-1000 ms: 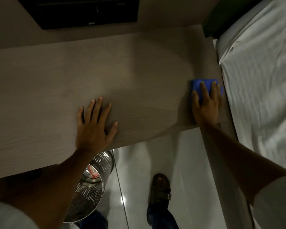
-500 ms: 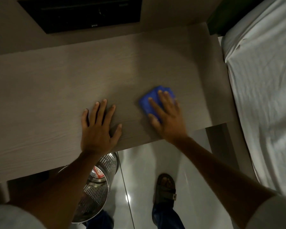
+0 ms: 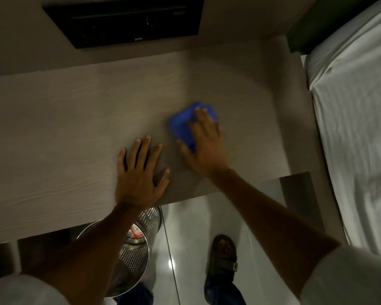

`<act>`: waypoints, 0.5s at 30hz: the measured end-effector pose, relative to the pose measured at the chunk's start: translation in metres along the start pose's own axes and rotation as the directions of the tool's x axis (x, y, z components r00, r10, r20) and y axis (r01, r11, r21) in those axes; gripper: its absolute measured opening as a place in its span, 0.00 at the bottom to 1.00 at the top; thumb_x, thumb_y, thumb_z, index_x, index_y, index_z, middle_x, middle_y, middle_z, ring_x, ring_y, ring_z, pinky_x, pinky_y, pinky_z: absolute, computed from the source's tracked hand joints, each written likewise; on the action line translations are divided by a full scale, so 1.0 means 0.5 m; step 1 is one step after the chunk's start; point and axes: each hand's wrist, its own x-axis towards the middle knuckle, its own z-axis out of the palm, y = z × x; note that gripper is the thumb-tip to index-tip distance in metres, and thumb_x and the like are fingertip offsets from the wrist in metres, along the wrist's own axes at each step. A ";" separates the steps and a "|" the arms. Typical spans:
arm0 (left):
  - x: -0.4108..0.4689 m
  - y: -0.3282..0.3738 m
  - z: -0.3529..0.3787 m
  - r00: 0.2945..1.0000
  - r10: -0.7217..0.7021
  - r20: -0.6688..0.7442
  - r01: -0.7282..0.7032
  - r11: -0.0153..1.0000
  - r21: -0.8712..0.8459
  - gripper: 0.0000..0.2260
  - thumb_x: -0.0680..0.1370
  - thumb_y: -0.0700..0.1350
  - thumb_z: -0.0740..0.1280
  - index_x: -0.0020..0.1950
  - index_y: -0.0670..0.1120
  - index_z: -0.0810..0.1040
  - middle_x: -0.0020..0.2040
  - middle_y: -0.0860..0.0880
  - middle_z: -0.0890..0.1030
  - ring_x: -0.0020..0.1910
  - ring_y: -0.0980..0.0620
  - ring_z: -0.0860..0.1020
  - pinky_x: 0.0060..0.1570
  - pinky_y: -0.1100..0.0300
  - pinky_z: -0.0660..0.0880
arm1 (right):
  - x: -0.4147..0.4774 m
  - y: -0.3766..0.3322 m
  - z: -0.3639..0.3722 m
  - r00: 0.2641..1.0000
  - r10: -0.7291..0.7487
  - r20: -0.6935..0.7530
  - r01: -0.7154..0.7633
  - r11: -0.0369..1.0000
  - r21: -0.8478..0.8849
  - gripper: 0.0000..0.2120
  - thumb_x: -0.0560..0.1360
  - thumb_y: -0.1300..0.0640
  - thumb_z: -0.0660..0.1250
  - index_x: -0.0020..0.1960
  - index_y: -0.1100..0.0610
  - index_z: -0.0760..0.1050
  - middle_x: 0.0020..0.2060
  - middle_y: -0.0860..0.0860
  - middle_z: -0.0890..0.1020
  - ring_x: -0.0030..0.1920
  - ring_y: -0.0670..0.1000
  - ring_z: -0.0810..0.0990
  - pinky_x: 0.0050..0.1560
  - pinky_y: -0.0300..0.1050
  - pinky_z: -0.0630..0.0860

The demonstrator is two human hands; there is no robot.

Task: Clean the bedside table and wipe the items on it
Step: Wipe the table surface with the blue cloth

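Note:
The bedside table is a pale wood-grain top that runs across the view. A blue cloth lies on it right of centre. My right hand presses flat on the cloth, fingers spread over its right half. My left hand rests palm down on the bare tabletop just left of it, near the front edge, with fingers apart and nothing in it. No other items show on the tabletop.
A bed with a white sheet runs along the right side. A perforated metal bin stands under the table's front edge. A dark screen hangs on the wall behind. My sandalled foot stands on the glossy floor.
My right hand has slid the blue cloth from the table's right edge leftward to the middle, close to my left hand. The left hand has stayed in place.

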 end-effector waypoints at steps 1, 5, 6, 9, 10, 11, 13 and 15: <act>-0.001 0.000 0.002 1.000 0.009 -0.005 -0.009 1.000 0.001 0.31 0.77 0.62 0.56 0.76 0.49 0.64 0.79 0.44 0.61 0.78 0.43 0.58 0.75 0.39 0.51 | -0.008 -0.019 0.017 0.995 -0.099 0.031 0.100 0.995 -0.014 0.27 0.75 0.46 0.65 0.70 0.57 0.68 0.75 0.58 0.61 0.76 0.57 0.56 0.75 0.62 0.53; -0.002 -0.002 0.008 1.000 0.013 -0.026 -0.014 1.000 -0.011 0.31 0.77 0.62 0.56 0.77 0.50 0.62 0.80 0.44 0.60 0.78 0.43 0.58 0.76 0.39 0.50 | -0.018 0.044 0.005 0.990 -0.131 -0.047 0.128 0.989 -0.072 0.25 0.76 0.46 0.63 0.70 0.55 0.69 0.73 0.59 0.66 0.75 0.59 0.61 0.74 0.61 0.57; -0.002 -0.001 0.009 1.000 0.010 -0.026 -0.011 1.000 -0.012 0.31 0.77 0.62 0.56 0.78 0.51 0.61 0.80 0.45 0.59 0.78 0.43 0.58 0.76 0.39 0.50 | -0.015 0.083 -0.014 0.991 -0.075 -0.113 0.065 0.994 -0.088 0.24 0.76 0.47 0.64 0.70 0.56 0.69 0.72 0.60 0.67 0.74 0.61 0.61 0.73 0.61 0.58; -0.003 -0.003 0.013 0.999 0.011 -0.032 -0.011 1.000 0.008 0.31 0.78 0.63 0.53 0.78 0.51 0.59 0.80 0.45 0.59 0.78 0.43 0.58 0.76 0.40 0.51 | 0.019 0.201 -0.091 0.957 0.186 -0.221 -0.213 0.971 -0.108 0.24 0.78 0.48 0.63 0.71 0.56 0.67 0.73 0.61 0.64 0.75 0.62 0.59 0.73 0.60 0.56; -0.003 -0.004 0.016 0.999 0.011 -0.036 -0.011 1.000 0.018 0.31 0.78 0.63 0.53 0.78 0.52 0.59 0.80 0.45 0.59 0.78 0.43 0.58 0.76 0.40 0.51 | 0.040 0.235 -0.118 0.934 0.274 -0.228 -0.306 0.945 -0.117 0.25 0.78 0.46 0.61 0.72 0.55 0.65 0.75 0.60 0.62 0.76 0.61 0.56 0.74 0.59 0.55; -0.006 -0.005 0.018 0.999 0.008 -0.035 -0.008 1.000 0.022 0.31 0.78 0.64 0.52 0.78 0.52 0.59 0.80 0.46 0.58 0.79 0.43 0.58 0.76 0.40 0.51 | 0.062 0.266 -0.140 0.906 0.358 -0.226 -0.390 0.913 -0.116 0.25 0.79 0.45 0.58 0.73 0.54 0.64 0.76 0.59 0.60 0.77 0.60 0.54 0.75 0.58 0.53; -0.004 -0.007 0.021 0.999 0.008 -0.039 -0.007 1.000 0.016 0.31 0.78 0.64 0.52 0.78 0.52 0.59 0.80 0.46 0.58 0.79 0.43 0.58 0.76 0.40 0.51 | 0.121 0.305 -0.176 0.852 0.469 -0.233 -0.504 0.856 -0.119 0.26 0.80 0.44 0.55 0.75 0.55 0.59 0.77 0.59 0.56 0.77 0.60 0.50 0.76 0.57 0.49; 0.000 -0.007 0.023 0.999 0.008 -0.040 -0.007 1.000 0.019 0.31 0.78 0.64 0.51 0.78 0.52 0.59 0.80 0.46 0.58 0.79 0.43 0.57 0.76 0.40 0.51 | 0.184 0.315 -0.193 0.807 0.538 -0.242 -0.574 0.812 -0.107 0.28 0.81 0.44 0.52 0.76 0.56 0.55 0.77 0.60 0.53 0.77 0.60 0.47 0.76 0.58 0.46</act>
